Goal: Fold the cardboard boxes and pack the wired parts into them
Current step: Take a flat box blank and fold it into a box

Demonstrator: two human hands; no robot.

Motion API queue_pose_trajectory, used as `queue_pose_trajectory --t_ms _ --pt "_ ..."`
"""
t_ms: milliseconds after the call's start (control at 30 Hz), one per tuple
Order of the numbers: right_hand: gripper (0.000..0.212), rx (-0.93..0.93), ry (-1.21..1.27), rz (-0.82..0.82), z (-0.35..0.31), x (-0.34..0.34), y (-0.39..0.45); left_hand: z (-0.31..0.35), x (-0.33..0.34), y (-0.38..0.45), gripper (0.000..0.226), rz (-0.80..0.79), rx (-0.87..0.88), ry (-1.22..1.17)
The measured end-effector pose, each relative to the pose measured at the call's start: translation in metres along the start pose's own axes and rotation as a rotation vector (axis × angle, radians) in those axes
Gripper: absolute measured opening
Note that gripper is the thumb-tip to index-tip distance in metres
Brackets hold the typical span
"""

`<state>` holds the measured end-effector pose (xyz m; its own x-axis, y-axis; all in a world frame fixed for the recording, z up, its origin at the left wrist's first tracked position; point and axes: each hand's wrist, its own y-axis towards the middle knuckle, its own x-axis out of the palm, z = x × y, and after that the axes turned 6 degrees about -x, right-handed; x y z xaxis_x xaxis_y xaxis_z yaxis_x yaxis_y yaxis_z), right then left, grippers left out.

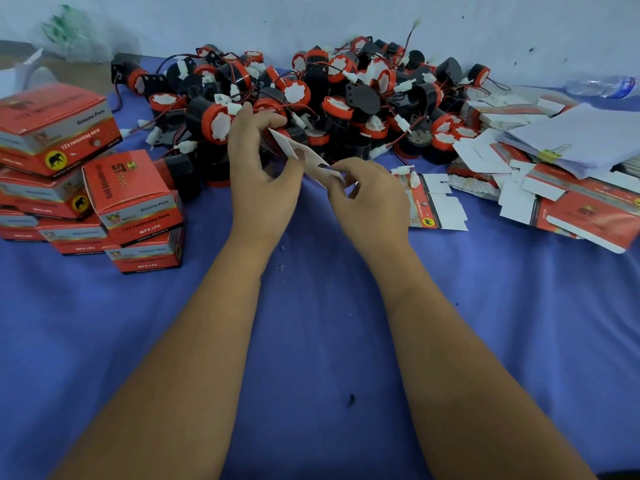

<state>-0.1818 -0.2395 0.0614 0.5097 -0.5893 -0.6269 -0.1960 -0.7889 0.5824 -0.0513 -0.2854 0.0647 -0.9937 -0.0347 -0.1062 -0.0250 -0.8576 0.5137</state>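
Blue cloth (311, 341) covers the desk, with a pale wall behind it. Both hands hold one flat white-and-red cardboard box blank (304, 157) in the air above the cloth, just in front of a big heap of black-and-red round wired parts (346, 98). The left hand (259, 174) pinches the blank's upper end between thumb and fingers; the right hand (370, 199) grips its lower end with curled fingers.

Thin printed card like this should be light and springy, likely to crease cleanly only along its scored lines, so holding it by the edges near the folds seems wise. The wired parts look hard and fairly light, but their thin red and black leads could snag on neighbours; lifting by the body seems safer.

Finished red boxes (131, 199) are stacked at the left, more flat blanks (571, 202) at the right. The held blank is seen edge-on, so its printed side and flaps are hard to make out.
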Motion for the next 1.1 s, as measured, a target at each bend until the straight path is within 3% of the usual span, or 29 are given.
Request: queue_pose_trajectory --t_ms 133,200,267,400,533,667,767,900,1000,1100 --pt "0.017 0.155 0.135 -0.111 0.003 -0.001 0.004 0.003 -0.002 -0.003 0.039 -0.075 0.042 0.017" --pt "0.036 0.235 0.201 -0.122 0.004 -0.001 0.004 0.003 -0.001 -0.005 0.046 -0.139 0.044 0.065" --pt "0.041 0.315 0.232 -0.084 0.003 -0.002 0.005 0.004 -0.001 -0.005 0.046 -0.162 0.053 0.171" --pt "0.023 0.518 0.406 0.118 0.002 -0.009 0.01 0.003 0.0 -0.006 0.046 -0.218 0.092 0.383" --pt "0.022 0.679 0.753 0.287 0.004 -0.017 0.01 0.004 0.003 -0.015 0.064 -0.432 -0.048 0.22" --pt "0.012 0.725 0.769 0.329 0.007 -0.017 0.014 0.006 0.001 -0.016 0.09 -0.54 -0.069 0.124" --pt "0.019 0.758 0.818 0.346 0.011 -0.02 0.014 0.011 -0.001 -0.016 0.098 -0.618 -0.02 0.086" --pt "0.017 0.842 0.879 0.345 0.013 -0.023 0.014 0.012 -0.004 -0.015 0.093 -0.612 0.064 0.097" --pt "0.014 0.88 0.963 0.333 0.012 -0.024 0.015 0.008 -0.002 -0.014 0.076 -0.558 0.036 0.118" --pt "0.017 0.712 1.151 0.28 0.004 -0.023 0.013 0.008 0.003 -0.013 0.055 -0.447 -0.026 -0.003"
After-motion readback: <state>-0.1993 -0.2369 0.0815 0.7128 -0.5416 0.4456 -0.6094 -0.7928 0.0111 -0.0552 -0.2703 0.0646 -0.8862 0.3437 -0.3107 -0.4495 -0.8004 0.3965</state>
